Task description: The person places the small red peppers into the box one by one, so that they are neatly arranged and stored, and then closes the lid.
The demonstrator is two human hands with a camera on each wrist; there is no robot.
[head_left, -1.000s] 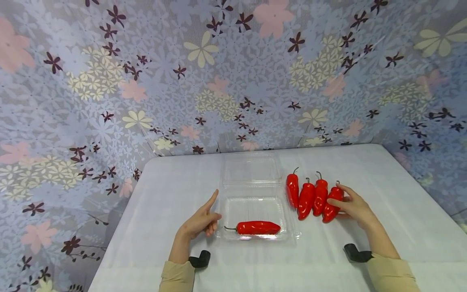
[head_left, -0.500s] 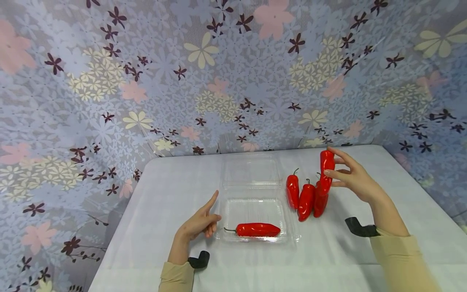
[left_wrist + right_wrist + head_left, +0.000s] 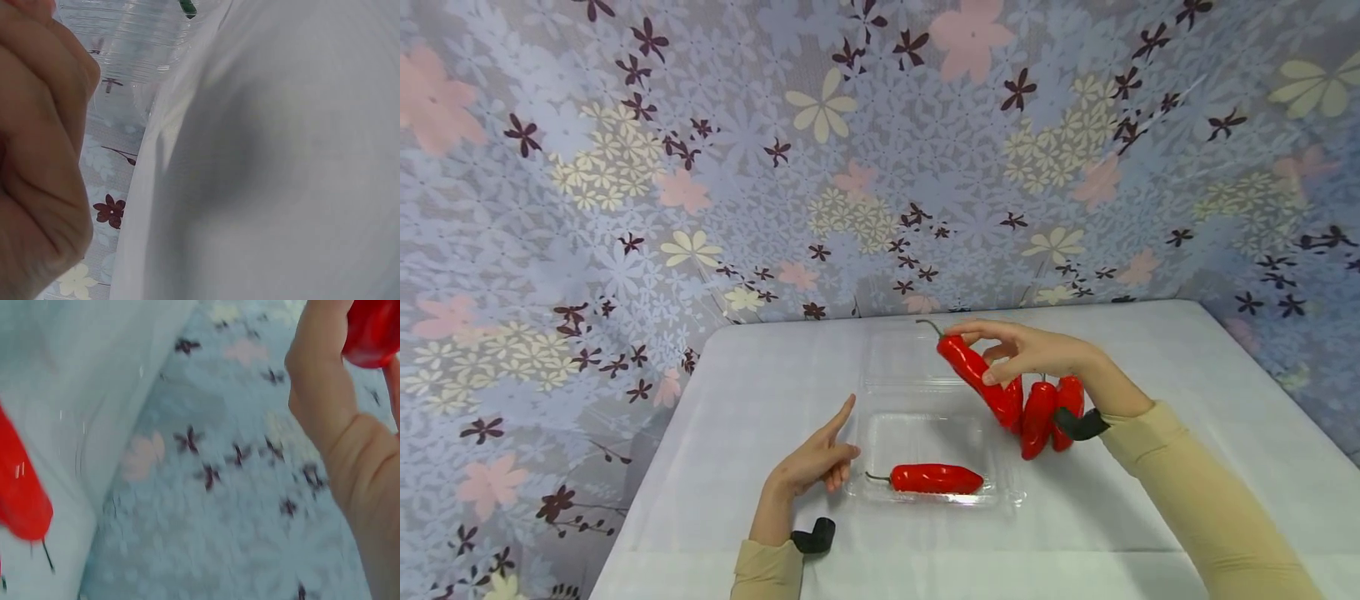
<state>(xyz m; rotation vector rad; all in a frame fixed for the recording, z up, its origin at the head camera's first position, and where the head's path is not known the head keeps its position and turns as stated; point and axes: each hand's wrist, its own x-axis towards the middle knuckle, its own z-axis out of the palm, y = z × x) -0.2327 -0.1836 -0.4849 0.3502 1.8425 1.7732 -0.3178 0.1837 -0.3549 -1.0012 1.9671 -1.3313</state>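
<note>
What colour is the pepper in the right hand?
The held pepper is glossy red, clearest in the head view.

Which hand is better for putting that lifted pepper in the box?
Probably the right hand: it holds the lifted pepper near the clear box. The left hand, beside the box, has no pepper.

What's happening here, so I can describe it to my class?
A person's right hand grips a red pepper, raised off the white-covered table. The left hand holds nothing, beside an open clear plastic container. One pepper lies in the container's near half; three other peppers lie to the container's right, partly hidden.
</note>
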